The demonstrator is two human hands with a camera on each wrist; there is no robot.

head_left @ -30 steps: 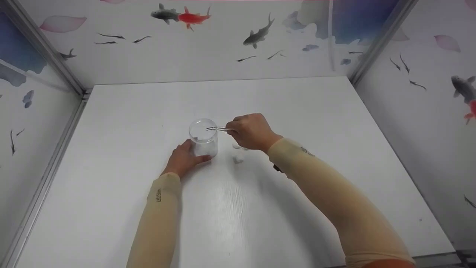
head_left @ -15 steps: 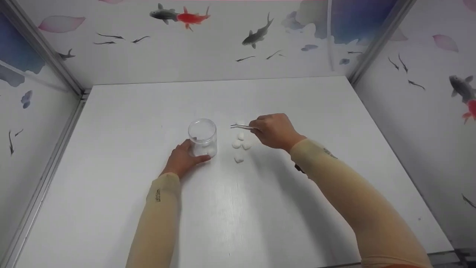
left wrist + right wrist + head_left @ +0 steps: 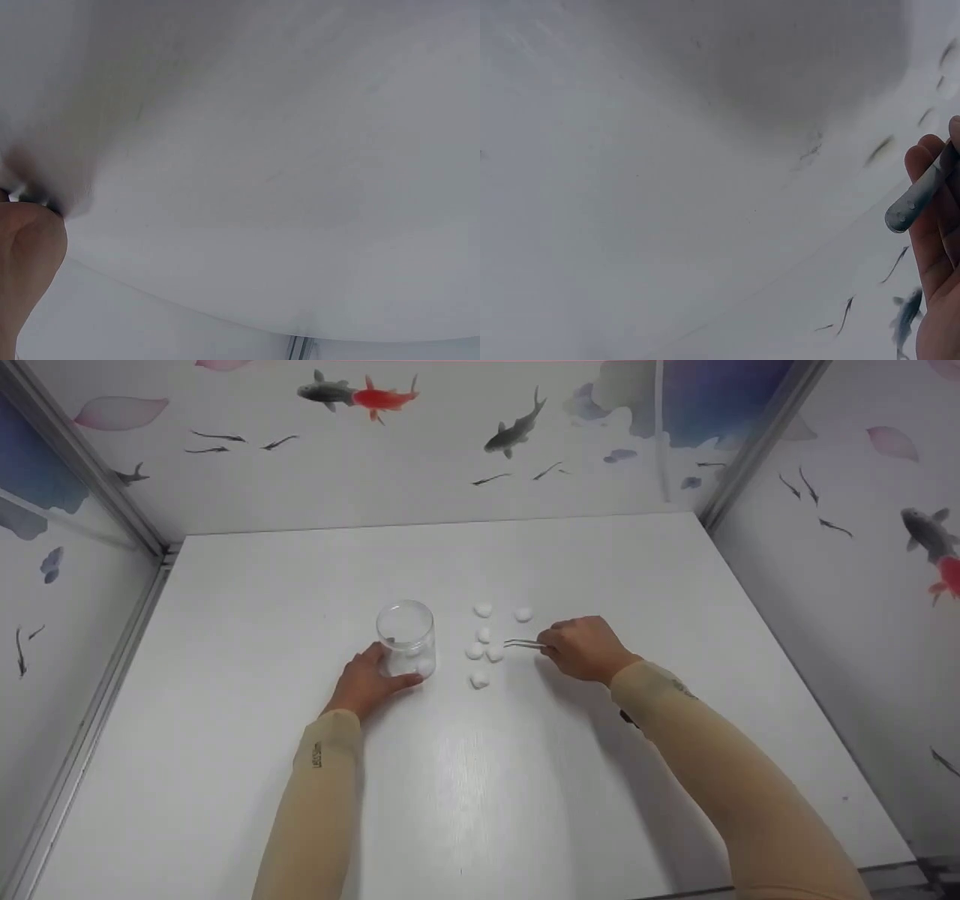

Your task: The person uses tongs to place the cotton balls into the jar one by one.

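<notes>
Your left hand [image 3: 367,679] curled round the clear jar [image 3: 406,637] standing on the white table [image 3: 247,607], while your right hand [image 3: 585,649] pinched metal tweezers [image 3: 523,643] with tips just beside the loose cotton balls [image 3: 484,651] right of the jar.

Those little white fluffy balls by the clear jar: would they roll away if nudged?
Probably a little: the small white cotton balls look round and light, so the metal tweezers in the right hand could scoot them. Their fuzzy surface likely stops them soon, and they should squash softly when pinched.
</notes>
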